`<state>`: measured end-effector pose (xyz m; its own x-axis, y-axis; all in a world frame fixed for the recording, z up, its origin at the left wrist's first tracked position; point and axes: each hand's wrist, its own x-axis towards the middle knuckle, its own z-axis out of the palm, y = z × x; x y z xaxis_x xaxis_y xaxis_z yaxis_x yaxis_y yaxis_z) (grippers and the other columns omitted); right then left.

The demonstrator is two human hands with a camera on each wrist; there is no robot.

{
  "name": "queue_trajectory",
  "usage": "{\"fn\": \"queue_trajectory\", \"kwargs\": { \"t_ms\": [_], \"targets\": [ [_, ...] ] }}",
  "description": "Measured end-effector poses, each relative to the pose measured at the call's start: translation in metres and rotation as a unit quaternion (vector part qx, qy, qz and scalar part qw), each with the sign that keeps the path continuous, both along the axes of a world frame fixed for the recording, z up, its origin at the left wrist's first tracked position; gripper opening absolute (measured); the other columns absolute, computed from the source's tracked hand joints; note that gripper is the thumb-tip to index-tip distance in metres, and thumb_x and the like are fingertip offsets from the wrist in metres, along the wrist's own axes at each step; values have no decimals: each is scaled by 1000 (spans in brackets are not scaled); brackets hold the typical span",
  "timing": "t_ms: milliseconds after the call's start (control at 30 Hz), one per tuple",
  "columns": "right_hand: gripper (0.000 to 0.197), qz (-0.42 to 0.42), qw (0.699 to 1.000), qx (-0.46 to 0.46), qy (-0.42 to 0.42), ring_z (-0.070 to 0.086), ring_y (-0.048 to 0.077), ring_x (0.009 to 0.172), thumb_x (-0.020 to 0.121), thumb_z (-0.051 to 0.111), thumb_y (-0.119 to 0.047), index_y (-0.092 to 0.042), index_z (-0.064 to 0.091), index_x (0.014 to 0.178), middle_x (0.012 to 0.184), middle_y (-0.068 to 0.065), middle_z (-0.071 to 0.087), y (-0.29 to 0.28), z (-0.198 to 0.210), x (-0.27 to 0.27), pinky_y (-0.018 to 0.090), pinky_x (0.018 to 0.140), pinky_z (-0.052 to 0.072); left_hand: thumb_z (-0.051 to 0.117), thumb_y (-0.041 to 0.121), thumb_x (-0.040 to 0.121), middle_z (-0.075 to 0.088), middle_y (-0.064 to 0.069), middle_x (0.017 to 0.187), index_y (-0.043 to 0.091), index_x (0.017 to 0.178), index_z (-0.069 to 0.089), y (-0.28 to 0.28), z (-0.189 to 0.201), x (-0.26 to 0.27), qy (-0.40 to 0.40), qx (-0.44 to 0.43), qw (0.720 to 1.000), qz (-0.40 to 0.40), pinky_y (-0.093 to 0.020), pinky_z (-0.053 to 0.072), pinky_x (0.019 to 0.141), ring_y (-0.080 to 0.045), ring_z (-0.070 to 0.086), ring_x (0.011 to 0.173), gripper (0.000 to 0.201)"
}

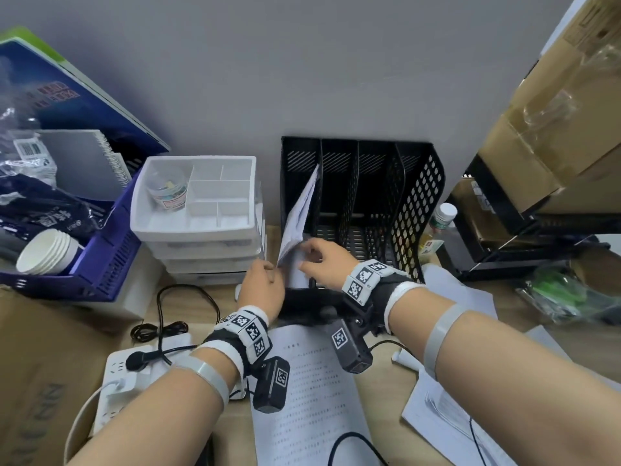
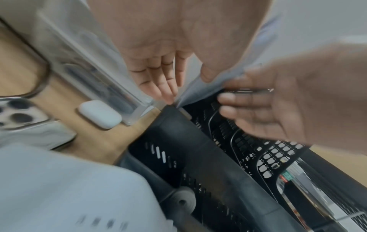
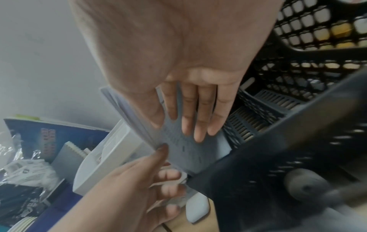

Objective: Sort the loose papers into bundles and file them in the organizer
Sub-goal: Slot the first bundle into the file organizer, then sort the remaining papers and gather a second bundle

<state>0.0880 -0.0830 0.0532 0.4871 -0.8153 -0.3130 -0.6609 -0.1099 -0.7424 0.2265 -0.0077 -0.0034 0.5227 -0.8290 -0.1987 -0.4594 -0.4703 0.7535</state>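
Note:
A black slotted organizer stands against the wall. A paper bundle leans tilted in its leftmost slot, with the lower end at the front lip. My left hand pinches the bundle's lower corner between thumb and fingers. My right hand lies with straight fingers flat on the bundle's right face. Loose printed sheets lie on the desk below my wrists, and more sheets lie at the right.
A white drawer unit stands just left of the organizer, with a white earbud case and a phone before it. A power strip with cables, a blue basket, a bottle and cardboard boxes surround the workspace.

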Motion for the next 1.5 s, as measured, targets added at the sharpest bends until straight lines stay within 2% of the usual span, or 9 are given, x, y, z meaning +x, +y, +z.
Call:
{"fn": "queue_trajectory", "kwargs": {
  "t_ms": [167,367,467,600,733,867,1067,1267,1500],
  "targets": [
    [13,-71,979,189,-30,58,15,54,94,53,-11,-13,64,87,80,10,65,27,-39,-48,24,50,45,59,39,95,68,-11,95,21,96,47,40,-25,-3,95,77,992,10,-45,56,87,-36,69,95,22],
    [22,1,972,176,153,64,22,71,91,52,-15,-3,67,101,80,6,65,75,-81,-117,12,47,46,62,28,92,56,-19,134,5,133,43,112,-61,-18,18,311,950,12,-41,51,98,-38,58,121,51],
    [35,21,962,187,199,65,35,104,88,57,-14,6,63,117,112,22,69,101,-103,-133,26,73,52,61,28,92,43,-24,148,2,148,26,139,-70,-32,-24,365,929,61,-41,51,98,-40,54,127,71],
    [9,9,957,248,152,70,33,98,80,63,-20,-11,60,83,79,5,60,125,-123,-139,37,74,54,64,24,90,49,-25,144,-1,157,5,164,-79,-43,19,375,919,118,-38,50,81,-40,58,122,92],
    [56,-7,960,259,107,69,29,101,80,68,-25,-8,51,131,115,13,68,137,-135,-142,39,86,57,68,16,82,70,-17,116,0,129,56,182,-82,-46,107,328,930,128,-36,55,80,-31,67,95,50],
    [22,15,966,240,96,63,19,85,87,64,-14,-9,71,107,103,8,72,133,-128,-154,24,71,51,56,3,95,72,-14,104,9,114,64,186,-72,-64,198,254,945,65,-17,47,43,-13,57,55,21],
    [17,-45,980,183,58,69,29,83,80,61,-6,-1,71,92,87,10,70,115,-117,-199,33,74,57,60,11,92,70,-12,129,17,138,51,172,-54,-80,338,168,926,25,-59,52,101,-37,69,113,48],
    [21,-183,972,148,8,62,21,71,82,61,-5,-24,69,78,74,1,65,106,-114,-275,26,65,51,59,11,97,73,-8,123,30,118,64,140,-49,-115,317,121,940,-18,-53,54,97,-34,70,112,29],
    [80,-190,920,64,336,30,31,136,69,74,-47,-27,37,137,144,11,31,123,-129,-363,51,102,42,55,4,99,73,-13,120,28,99,69,123,-72,-148,266,142,953,21,-56,50,103,-36,68,111,27]
  ]
}}
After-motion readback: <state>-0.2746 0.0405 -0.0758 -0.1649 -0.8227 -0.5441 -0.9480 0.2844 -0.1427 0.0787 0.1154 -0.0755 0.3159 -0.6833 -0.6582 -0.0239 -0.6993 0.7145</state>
